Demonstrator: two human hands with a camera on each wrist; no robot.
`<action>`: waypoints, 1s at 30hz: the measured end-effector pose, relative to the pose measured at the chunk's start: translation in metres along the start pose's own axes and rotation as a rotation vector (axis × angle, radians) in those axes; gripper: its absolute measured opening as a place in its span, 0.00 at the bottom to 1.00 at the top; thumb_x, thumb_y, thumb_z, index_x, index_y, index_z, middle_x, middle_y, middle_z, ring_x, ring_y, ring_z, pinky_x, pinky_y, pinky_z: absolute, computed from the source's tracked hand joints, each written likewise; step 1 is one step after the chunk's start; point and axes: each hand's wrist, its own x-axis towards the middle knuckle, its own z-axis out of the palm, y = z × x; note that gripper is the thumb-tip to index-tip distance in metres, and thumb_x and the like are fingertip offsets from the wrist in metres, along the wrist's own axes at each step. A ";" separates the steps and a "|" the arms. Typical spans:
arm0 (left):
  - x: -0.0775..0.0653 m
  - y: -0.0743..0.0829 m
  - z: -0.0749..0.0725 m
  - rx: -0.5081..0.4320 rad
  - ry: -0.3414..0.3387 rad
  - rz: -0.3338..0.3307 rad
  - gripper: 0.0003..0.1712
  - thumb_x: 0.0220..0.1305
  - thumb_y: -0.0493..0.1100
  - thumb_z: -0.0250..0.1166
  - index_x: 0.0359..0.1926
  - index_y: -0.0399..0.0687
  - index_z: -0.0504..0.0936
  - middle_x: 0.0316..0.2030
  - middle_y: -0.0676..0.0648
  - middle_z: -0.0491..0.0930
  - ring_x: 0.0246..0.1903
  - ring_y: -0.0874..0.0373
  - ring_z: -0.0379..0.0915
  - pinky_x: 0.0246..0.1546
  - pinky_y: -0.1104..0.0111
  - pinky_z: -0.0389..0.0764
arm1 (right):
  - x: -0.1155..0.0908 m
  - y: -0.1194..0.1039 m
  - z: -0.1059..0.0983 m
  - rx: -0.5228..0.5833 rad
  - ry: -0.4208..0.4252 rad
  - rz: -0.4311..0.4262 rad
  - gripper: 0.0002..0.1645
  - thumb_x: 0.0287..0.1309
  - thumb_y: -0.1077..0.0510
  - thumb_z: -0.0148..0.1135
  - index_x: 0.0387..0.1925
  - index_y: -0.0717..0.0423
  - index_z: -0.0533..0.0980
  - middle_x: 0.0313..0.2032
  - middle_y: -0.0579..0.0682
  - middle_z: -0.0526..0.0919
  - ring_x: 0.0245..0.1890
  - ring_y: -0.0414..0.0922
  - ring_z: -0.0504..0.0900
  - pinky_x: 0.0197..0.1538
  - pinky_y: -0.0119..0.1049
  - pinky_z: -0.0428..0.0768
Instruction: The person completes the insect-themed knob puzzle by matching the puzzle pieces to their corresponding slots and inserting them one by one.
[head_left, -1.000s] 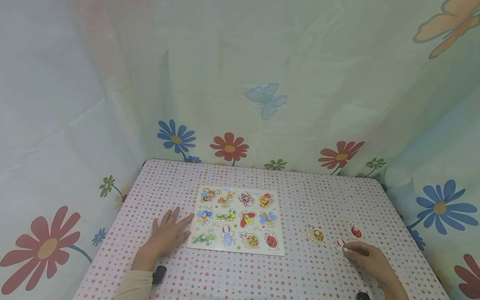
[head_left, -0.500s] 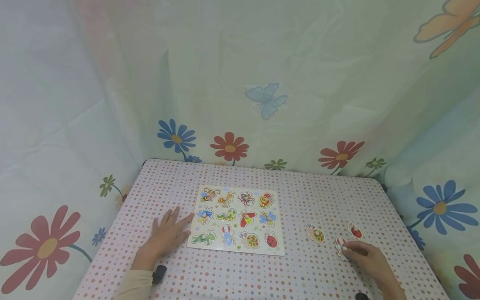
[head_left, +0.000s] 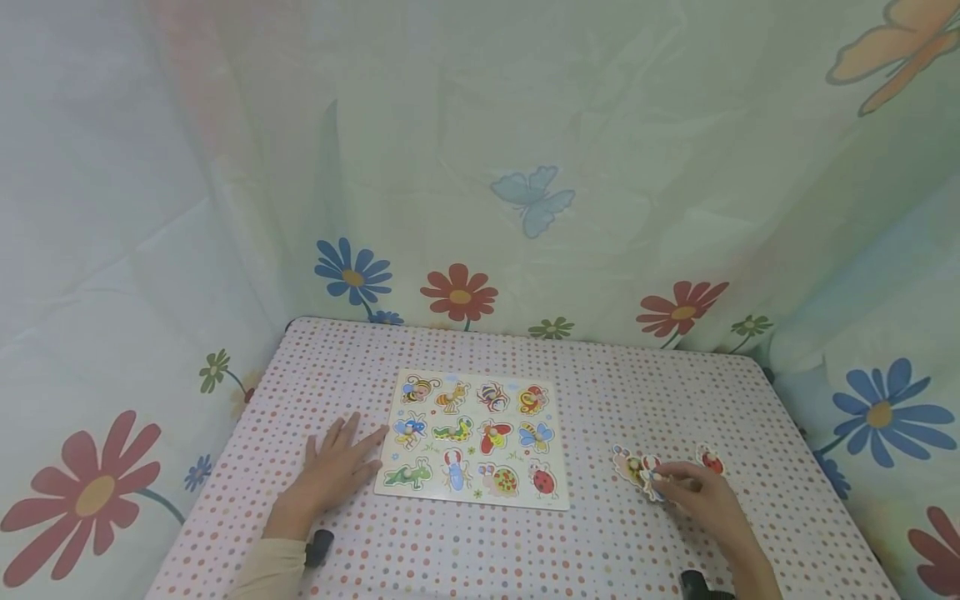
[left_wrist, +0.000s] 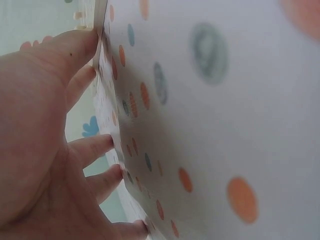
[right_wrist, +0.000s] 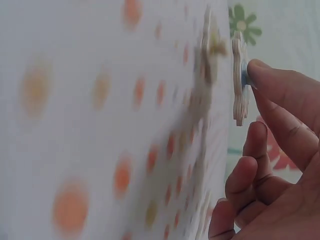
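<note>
My left hand [head_left: 330, 475] lies spread on the table, fingertips at the left edge of a wooden insect puzzle board [head_left: 517, 502]. In the left wrist view, the thumb [left_wrist: 75, 50] touches the board's edge. Between thumb and index finger, my right hand [head_left: 708, 504] pinches a stag beetle puzzle piece [right_wrist: 239, 95] by its blue knob. That piece is raised off the table and, in the head view, partly overlaps a snail puzzle piece [head_left: 622, 464] lying below. A ladybug puzzle piece [head_left: 709, 459] lies just beyond the right hand, partly hidden by it.
A dotted cloth covers the table [head_left: 480, 554]. Rows of colourful insects fill the board. Behind and at both sides hangs a curtain [head_left: 420, 167] printed with flowers and butterflies. Dark wrist devices [head_left: 318, 549] sit at both wrists.
My right hand has lifted the stag beetle piece and carried it left, over to the snail piece. More of the ladybug piece is now covered. The left hand stays put.
</note>
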 end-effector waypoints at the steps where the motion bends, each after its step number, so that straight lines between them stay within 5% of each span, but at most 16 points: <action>1: 0.000 0.000 0.000 0.000 0.000 0.000 0.32 0.75 0.55 0.56 0.76 0.66 0.61 0.78 0.36 0.43 0.75 0.32 0.33 0.65 0.29 0.32 | 0.001 -0.004 0.003 0.001 -0.001 -0.023 0.25 0.61 0.49 0.71 0.52 0.62 0.81 0.49 0.59 0.79 0.34 0.46 0.77 0.32 0.36 0.79; 10: 0.001 -0.001 0.002 0.006 0.001 -0.003 0.33 0.74 0.55 0.56 0.76 0.66 0.61 0.78 0.36 0.43 0.75 0.32 0.33 0.65 0.28 0.32 | 0.012 -0.040 0.037 0.075 -0.035 -0.149 0.16 0.58 0.54 0.73 0.46 0.57 0.84 0.38 0.54 0.75 0.31 0.46 0.68 0.31 0.37 0.74; 30: 0.000 0.001 -0.001 -0.003 0.003 0.003 0.32 0.75 0.55 0.56 0.76 0.65 0.62 0.78 0.36 0.44 0.75 0.32 0.34 0.65 0.28 0.32 | 0.023 -0.094 0.104 0.141 -0.116 -0.308 0.08 0.52 0.61 0.76 0.36 0.50 0.86 0.37 0.49 0.75 0.34 0.45 0.69 0.35 0.35 0.73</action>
